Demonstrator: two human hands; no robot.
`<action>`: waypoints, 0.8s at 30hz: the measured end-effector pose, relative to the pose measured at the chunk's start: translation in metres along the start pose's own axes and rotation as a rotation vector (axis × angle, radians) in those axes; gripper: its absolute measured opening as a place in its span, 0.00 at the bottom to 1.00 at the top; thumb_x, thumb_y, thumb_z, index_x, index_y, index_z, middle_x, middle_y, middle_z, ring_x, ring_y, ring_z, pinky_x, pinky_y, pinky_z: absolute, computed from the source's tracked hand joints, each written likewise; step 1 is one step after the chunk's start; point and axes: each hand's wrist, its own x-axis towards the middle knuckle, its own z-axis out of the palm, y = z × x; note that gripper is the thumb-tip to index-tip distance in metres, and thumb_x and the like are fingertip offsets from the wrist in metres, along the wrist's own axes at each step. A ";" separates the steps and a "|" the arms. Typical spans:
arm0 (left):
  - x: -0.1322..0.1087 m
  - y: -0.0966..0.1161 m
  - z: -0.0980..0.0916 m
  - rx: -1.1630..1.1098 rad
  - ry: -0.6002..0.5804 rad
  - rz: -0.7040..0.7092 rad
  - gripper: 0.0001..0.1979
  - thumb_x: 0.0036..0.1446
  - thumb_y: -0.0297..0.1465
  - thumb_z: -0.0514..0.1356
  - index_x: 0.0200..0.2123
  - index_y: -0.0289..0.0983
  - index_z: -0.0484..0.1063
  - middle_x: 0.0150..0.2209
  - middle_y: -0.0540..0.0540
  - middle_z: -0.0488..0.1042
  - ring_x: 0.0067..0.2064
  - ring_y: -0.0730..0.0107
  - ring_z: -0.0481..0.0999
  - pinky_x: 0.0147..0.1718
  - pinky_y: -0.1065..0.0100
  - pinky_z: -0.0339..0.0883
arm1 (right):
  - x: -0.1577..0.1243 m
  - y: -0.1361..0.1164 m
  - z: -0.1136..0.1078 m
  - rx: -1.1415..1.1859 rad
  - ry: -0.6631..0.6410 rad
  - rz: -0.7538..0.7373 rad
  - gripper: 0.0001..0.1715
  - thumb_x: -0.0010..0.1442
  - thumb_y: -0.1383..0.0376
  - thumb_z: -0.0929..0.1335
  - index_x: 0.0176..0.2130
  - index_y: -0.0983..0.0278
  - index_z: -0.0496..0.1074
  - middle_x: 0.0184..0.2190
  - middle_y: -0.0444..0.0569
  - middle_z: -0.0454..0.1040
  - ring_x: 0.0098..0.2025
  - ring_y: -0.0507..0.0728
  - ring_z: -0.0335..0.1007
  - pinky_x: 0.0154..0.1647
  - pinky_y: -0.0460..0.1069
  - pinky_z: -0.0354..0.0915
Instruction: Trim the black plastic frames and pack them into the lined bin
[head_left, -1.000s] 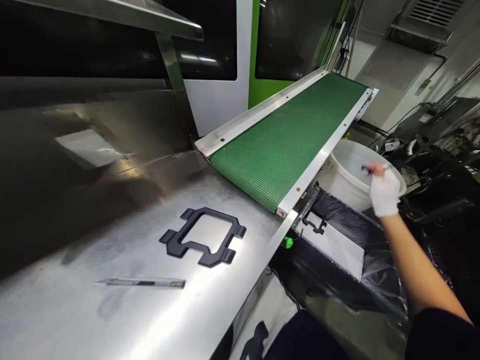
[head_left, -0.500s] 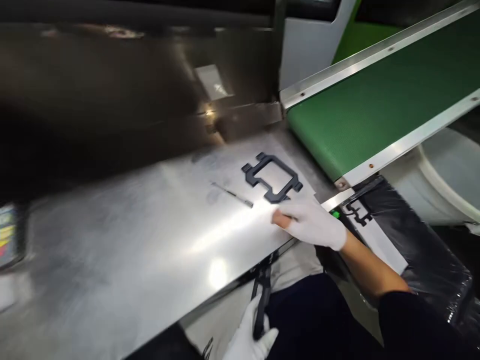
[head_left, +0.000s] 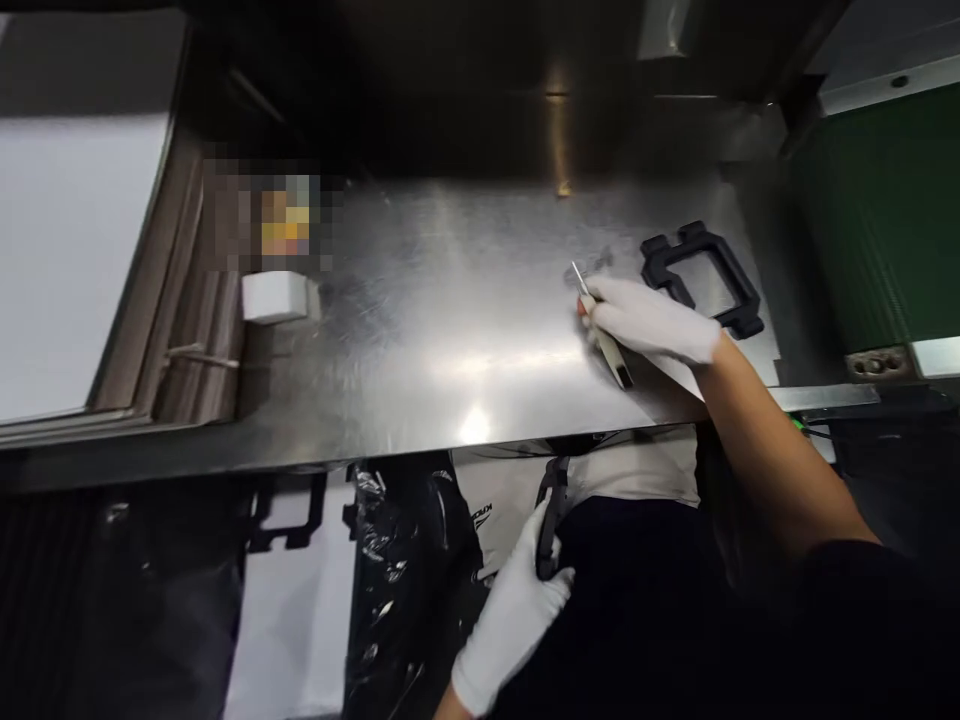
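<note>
My right hand [head_left: 637, 312], in a white glove, is closed around a slim hand tool with a pale handle [head_left: 611, 350] and a thin metal tip. The tip points up and left, just over the metal table; its exact kind is too blurred to tell. My left hand [head_left: 525, 570], gloved too, grips a black plastic frame part [head_left: 553, 510] below the table's front edge, close to my lap. A second black plastic frame [head_left: 739, 290] lies flat on the table, just beyond and right of my right hand.
The metal table [head_left: 435, 330] spans the middle. Stacked cardboard sheets [head_left: 195, 330] and a small white block [head_left: 274, 297] stand on its left. A green conveyor belt [head_left: 877, 220] is at the right. Below the edge, black frame parts [head_left: 300, 530] lie by white sheeting.
My right hand has picked up the slim tool from the table. The view has swung left, bringing the cardboard stack in. My left hand still holds its frame part.
</note>
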 end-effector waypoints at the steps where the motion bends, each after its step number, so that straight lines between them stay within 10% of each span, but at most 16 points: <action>1: 0.002 0.001 0.000 -0.021 0.013 -0.017 0.48 0.53 0.31 0.66 0.77 0.42 0.59 0.36 0.50 0.71 0.39 0.63 0.75 0.45 0.63 0.75 | -0.024 0.001 0.010 0.117 -0.089 -0.013 0.17 0.76 0.64 0.57 0.51 0.63 0.73 0.42 0.51 0.81 0.39 0.58 0.78 0.42 0.51 0.71; 6: 0.010 0.007 0.000 -0.085 0.096 0.080 0.38 0.48 0.27 0.62 0.66 0.38 0.74 0.37 0.49 0.75 0.41 0.60 0.76 0.50 0.60 0.75 | -0.125 0.000 0.100 0.359 -0.522 -0.143 0.22 0.80 0.52 0.58 0.40 0.59 0.70 0.34 0.44 0.76 0.31 0.55 0.70 0.32 0.49 0.63; 11: 0.015 0.016 0.005 -0.061 0.136 0.100 0.30 0.48 0.30 0.61 0.57 0.38 0.78 0.36 0.48 0.77 0.45 0.55 0.79 0.53 0.57 0.75 | -0.150 -0.006 0.188 0.305 -0.405 -0.006 0.19 0.81 0.57 0.60 0.40 0.60 0.70 0.36 0.46 0.80 0.35 0.56 0.76 0.37 0.50 0.62; 16: 0.017 0.022 0.010 -0.037 0.142 0.052 0.12 0.49 0.32 0.61 0.40 0.40 0.76 0.32 0.50 0.74 0.38 0.60 0.76 0.42 0.62 0.75 | -0.144 -0.014 0.204 0.142 -0.392 0.118 0.19 0.82 0.57 0.58 0.51 0.60 0.74 0.43 0.49 0.85 0.40 0.60 0.83 0.38 0.50 0.65; 24: 0.017 0.018 0.017 -0.135 0.226 0.021 0.12 0.50 0.34 0.63 0.39 0.39 0.77 0.27 0.53 0.71 0.32 0.65 0.73 0.36 0.65 0.74 | -0.141 -0.015 0.207 0.080 -0.393 0.132 0.22 0.82 0.55 0.57 0.58 0.59 0.75 0.44 0.49 0.86 0.40 0.60 0.85 0.38 0.50 0.67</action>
